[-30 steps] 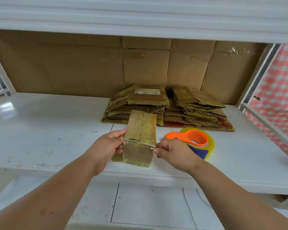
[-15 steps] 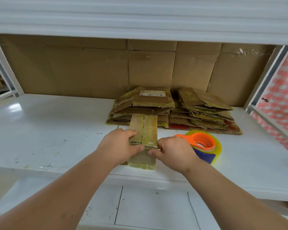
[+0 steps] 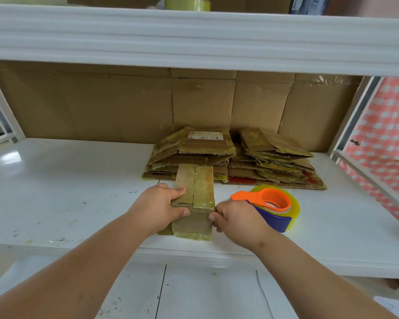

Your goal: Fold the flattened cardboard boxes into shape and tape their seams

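A small folded cardboard box (image 3: 196, 187), covered in yellowish tape with a seam down its top, stands near the front edge of the white shelf (image 3: 67, 187). My left hand (image 3: 159, 207) grips its near left corner, thumb across the front face and fingers on top. My right hand (image 3: 236, 218) pinches the box's near right edge with curled fingers. Behind the box lie two stacks of flattened boxes (image 3: 235, 157). An orange and blue tape dispenser (image 3: 274, 207) with a yellow tape roll rests just right of my right hand.
Brown cardboard sheets (image 3: 124, 107) line the back of the shelf. A white upper shelf (image 3: 194, 38) overhangs, with a tape roll (image 3: 187, 4) on it. White uprights stand at both sides, and a red checked cloth (image 3: 387, 139) hangs at the right. A lower shelf (image 3: 194, 295) lies below.
My left hand moved from the box's side onto its near top corner and my right hand closed in on the right edge. The view tilted up, showing the upper shelf.
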